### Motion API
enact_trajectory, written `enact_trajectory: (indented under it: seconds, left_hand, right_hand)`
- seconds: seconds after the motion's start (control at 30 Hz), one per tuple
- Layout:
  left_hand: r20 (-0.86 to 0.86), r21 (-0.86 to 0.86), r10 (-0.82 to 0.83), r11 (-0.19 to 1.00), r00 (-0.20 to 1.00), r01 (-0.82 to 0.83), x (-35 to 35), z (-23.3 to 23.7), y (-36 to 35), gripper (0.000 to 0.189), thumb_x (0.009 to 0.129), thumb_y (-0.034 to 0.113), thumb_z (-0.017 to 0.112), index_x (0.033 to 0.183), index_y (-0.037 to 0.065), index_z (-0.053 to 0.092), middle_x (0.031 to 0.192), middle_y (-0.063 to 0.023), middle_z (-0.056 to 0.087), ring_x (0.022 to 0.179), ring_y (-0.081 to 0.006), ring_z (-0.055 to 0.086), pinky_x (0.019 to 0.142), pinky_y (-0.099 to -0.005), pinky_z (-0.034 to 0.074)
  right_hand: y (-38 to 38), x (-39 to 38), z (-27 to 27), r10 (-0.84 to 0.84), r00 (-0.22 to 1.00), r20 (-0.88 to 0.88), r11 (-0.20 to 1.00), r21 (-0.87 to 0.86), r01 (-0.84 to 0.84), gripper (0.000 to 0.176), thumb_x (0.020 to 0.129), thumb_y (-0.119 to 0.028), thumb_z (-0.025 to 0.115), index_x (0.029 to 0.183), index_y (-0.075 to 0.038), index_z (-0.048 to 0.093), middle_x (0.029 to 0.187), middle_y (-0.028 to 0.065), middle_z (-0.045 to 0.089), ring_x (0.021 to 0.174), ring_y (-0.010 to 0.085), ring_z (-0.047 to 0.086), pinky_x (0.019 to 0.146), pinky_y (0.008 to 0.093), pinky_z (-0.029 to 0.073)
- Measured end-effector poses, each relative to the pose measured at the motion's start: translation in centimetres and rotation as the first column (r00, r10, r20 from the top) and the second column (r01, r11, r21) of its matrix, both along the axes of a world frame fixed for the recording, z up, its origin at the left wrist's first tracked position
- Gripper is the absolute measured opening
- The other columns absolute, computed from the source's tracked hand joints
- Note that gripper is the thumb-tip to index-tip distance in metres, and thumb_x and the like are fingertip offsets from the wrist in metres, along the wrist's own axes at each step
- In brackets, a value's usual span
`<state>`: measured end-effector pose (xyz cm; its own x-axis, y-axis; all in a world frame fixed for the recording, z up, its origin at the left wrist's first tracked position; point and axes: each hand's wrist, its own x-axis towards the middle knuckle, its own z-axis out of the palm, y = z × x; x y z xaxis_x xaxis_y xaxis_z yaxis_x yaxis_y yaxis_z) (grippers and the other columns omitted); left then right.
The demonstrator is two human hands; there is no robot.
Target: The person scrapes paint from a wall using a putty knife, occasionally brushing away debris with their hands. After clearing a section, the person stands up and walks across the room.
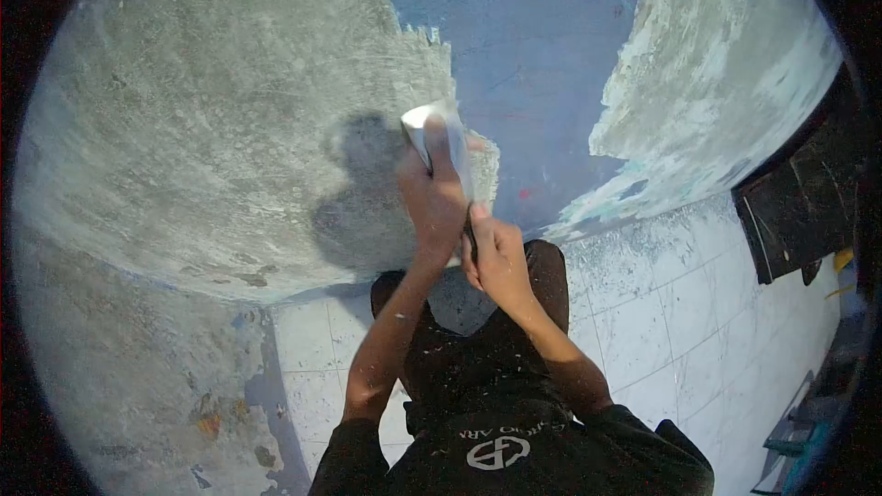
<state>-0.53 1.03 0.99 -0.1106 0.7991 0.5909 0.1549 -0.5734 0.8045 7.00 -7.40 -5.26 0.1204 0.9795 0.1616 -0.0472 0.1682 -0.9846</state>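
Both my hands are on a scraper with a bright, wide metal blade [420,118] and a dark handle [472,228]. My left hand [434,195] grips the blade end, its thumb lying along the metal; most of its other fingers are hidden. Lower and to the right, my right hand [497,259] is closed around the handle. The blade is at the wall, near the ragged left edge of a patch of blue paint [542,64]. Bare grey plaster [248,110] spreads to the left of that patch.
More stripped wall [726,64] lies right of the blue paint. Paint flakes are scattered over the white floor tiles [643,331] and my dark clothes. A black panel-like object [795,207] stands at the right, with a teal item [799,445] below it.
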Motion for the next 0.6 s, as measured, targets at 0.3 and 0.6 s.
enact_trajectory:
  seconds: [0.3,0.6]
  left_hand:
    - [-0.002,-0.126,-0.026,0.992,1.0,0.026,-0.4,-0.3,-0.6,0.054,0.106,0.044,0.045,0.089,0.002,0.074,0.061,-0.0001,0.059,0.055,-0.0086,0.052,0.05,-0.0275,0.037]
    - [0.079,-0.094,0.015,0.996,0.997,-0.008,0.4,0.7,-0.8,0.063,0.107,0.049,0.042,0.078,0.003,0.073,0.055,0.0015,0.053,0.051,-0.0084,0.048,0.052,-0.0295,0.041]
  right_hand:
    - [-0.3,-0.6,1.5,-0.019,0.998,-0.059,1.0,0.001,0.019,0.056,0.11,-0.037,0.043,0.071,-0.001,0.061,0.055,-0.0013,0.047,0.046,0.0064,0.045,0.043,0.0261,0.034]
    - [-0.4,-0.4,2.2,0.01,0.998,-0.062,0.999,-0.032,-0.012,0.066,0.109,-0.05,0.036,0.06,-0.006,0.048,0.045,0.0011,0.041,0.036,0.009,0.039,0.037,0.0263,0.029]
